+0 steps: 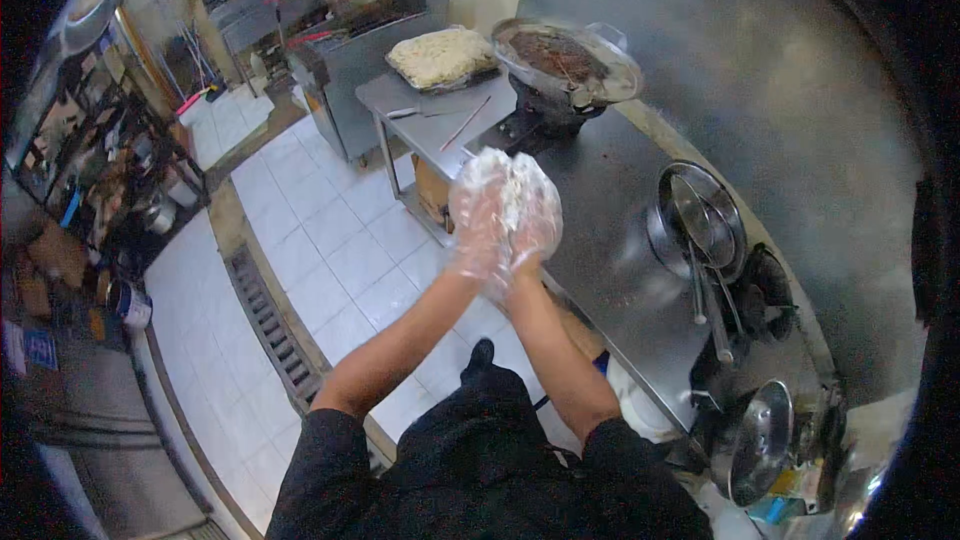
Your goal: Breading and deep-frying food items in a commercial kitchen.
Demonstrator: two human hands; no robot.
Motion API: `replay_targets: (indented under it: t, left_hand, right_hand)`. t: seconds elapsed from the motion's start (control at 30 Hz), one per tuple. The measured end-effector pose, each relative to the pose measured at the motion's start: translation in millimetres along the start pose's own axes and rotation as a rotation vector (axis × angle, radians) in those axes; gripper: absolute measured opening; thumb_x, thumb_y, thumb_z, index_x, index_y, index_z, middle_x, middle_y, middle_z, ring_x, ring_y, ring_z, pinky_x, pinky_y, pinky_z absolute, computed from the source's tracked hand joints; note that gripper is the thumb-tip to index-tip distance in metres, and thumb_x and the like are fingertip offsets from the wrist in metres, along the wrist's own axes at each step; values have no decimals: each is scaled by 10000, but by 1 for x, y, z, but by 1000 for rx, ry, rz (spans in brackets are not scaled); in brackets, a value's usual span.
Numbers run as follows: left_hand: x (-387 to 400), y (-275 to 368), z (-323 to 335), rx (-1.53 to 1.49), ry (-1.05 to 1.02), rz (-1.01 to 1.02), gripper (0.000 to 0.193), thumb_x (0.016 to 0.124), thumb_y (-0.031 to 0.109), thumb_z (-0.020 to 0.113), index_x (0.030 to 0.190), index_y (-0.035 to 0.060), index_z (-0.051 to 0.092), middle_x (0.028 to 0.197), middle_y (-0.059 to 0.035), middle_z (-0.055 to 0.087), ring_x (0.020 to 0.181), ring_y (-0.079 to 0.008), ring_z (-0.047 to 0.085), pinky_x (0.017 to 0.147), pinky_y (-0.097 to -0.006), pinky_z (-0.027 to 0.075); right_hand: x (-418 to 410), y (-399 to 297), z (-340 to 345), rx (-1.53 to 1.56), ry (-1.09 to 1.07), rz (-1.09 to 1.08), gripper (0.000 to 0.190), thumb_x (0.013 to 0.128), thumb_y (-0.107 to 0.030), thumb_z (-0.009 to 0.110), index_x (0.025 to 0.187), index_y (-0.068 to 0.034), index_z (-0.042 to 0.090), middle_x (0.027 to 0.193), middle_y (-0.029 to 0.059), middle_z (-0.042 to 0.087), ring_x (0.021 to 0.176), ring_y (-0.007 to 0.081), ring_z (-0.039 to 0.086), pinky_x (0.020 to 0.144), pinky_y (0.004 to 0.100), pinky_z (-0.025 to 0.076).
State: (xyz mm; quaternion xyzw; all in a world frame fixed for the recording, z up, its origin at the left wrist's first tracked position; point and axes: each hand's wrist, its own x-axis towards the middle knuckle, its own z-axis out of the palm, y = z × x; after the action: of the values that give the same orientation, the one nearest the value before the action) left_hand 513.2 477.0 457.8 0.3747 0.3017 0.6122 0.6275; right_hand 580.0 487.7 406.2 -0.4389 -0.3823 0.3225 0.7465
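Note:
My left hand (484,217) and my right hand (536,214), both in clear plastic gloves, are pressed side by side in front of me. Between them shows a white, soft-looking mass (511,191), partly hidden by the fingers; its exact kind cannot be told. Beyond my hands, a plastic-wrapped tray heaped with a pale, shredded-looking food (442,56) rests on a steel table (427,101). To its right, a wide metal pan (626,79) with a dark brown cooked mass (559,56) sits on a black burner (551,109). A thin reddish stick (466,122) lies on the steel table.
Steel bowls with long-handled strainers (697,221) stand at the right on the steel counter (615,240). Nearer me is a metal pan (757,442). A cluttered shelf (105,165) stands at the left. A floor drain grate (266,322) crosses the white tiles.

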Motion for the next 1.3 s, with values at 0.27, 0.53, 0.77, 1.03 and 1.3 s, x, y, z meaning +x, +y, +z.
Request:
replay_targets:
  t: [0.27,0.53,0.77,1.03,1.3]
  left_hand:
    - [252,29,31,-82,-110,307,379,868,285,462,1175,62,450,1140,-87,483,1059,-201,470,918,-313,376]
    - [463,-23,108,619,163,393,295,843,287,458,978,49,567,949,-76,567,857,-179,516,736,-318,416]
    - [512,-66,133,188,24,-38,310,815,305,481,912,31,588,862,-81,584,772,-193,533,689,-322,418]
    - [513,-94,165,1463,-258,98,299,804,259,494,977,35,591,1050,-174,563,927,-291,571,749,-377,470]
    - [545,-60,103,1463,-450,-73,357,788,283,523,1073,68,541,1048,-185,564,969,-276,562,772,-386,470]
  right_hand:
    - [247,41,115,-621,16,-362,314,839,-247,499,1097,-71,533,1090,104,549,994,232,513,883,308,372]
    - [467,101,94,-936,93,-419,415,847,-388,412,1132,-108,526,1167,83,513,1070,240,473,921,335,343]
    - [484,74,79,345,118,316,432,844,-342,479,1147,-34,507,1168,108,508,1067,252,469,882,348,376]
    - [560,161,-13,-296,107,181,496,843,-402,451,1190,-47,475,1176,101,495,1047,256,476,867,335,375]
    - [508,124,64,-254,-193,266,430,820,-352,484,1108,-36,524,1107,124,537,977,267,511,805,347,400]
